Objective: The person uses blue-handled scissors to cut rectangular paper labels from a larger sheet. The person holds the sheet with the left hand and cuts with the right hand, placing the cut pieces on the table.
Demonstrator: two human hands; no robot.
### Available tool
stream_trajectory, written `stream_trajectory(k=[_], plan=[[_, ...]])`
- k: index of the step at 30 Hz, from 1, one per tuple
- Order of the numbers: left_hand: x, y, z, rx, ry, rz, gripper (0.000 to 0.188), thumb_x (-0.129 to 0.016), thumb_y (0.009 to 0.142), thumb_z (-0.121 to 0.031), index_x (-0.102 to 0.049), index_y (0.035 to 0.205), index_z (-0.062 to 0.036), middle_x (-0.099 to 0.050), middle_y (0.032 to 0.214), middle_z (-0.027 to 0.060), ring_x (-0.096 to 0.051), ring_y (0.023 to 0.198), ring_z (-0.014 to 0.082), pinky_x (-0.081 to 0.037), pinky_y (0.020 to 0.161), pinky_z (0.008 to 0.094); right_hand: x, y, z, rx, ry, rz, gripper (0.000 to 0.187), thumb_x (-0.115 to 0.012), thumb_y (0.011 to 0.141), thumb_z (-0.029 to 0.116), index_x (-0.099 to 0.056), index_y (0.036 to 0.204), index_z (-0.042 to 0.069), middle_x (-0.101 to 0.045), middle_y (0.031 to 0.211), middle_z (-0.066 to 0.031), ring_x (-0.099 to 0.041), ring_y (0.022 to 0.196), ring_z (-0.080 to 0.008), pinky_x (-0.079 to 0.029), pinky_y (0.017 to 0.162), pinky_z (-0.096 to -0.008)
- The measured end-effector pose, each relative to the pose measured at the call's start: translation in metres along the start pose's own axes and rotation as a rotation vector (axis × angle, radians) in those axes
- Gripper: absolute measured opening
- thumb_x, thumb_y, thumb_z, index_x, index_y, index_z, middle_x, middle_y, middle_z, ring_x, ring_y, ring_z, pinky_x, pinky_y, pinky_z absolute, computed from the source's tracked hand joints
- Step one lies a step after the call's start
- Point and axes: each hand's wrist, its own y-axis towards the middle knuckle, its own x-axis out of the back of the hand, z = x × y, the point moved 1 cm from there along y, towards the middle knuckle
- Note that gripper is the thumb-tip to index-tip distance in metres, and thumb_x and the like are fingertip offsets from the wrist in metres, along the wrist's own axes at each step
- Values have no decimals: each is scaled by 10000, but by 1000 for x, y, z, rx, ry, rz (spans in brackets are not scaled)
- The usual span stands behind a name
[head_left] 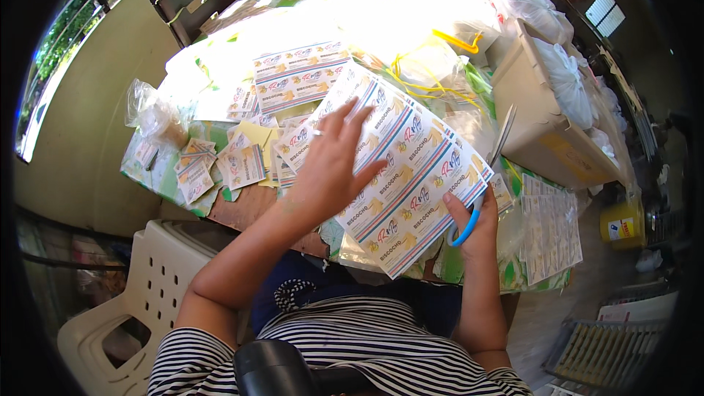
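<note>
A large sheet of printed labels (418, 169), white and gold with blue and red stripes, lies tilted in front of me. My right hand (477, 224) grips its right corner with the thumb on top. That same hand holds scissors (504, 134) with blue handles, their blades pointing up and away past the sheet's edge. Over the sheet's left part is my left hand (330, 158), its fingers spread; whether they touch the paper I cannot tell. Beyond it lies another printed sheet (293, 77). Small cut labels (242, 165) are scattered to the left.
A beige bin (535, 103) with white plastic bags stands at the right. Plastic-wrapped label sheets (550, 235) lie on the table's right side. A yellow hanger (456, 41) and plastic wrap (433, 62) are farther back. A plastic chair (158, 271) sits at the left, with a wrapped jar (165, 128) near the table's left edge.
</note>
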Motion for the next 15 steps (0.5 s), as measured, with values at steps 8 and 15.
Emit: stream_trajectory(k=[8,15], plan=[[63,34,81,420,-733,89,633,-726,829,-95,-360,1333,18,-624,1150,195,-621,1062,223,-516,886,355,12,37,45,355,-78,151,516,-681,816,-4,-457,1281,-15,-610,1144,-115,-594,1025,-165,-486,879,-297],[66,7,74,302,-924,-189,475,-680,851,-30,-450,1266,-12,-660,1078,126,-627,1030,176,-531,860,336,1,60,55,464,34,93,536,-702,809,2,-439,1276,21,-609,1119,-103,-598,1012,-174,-477,888,-296]])
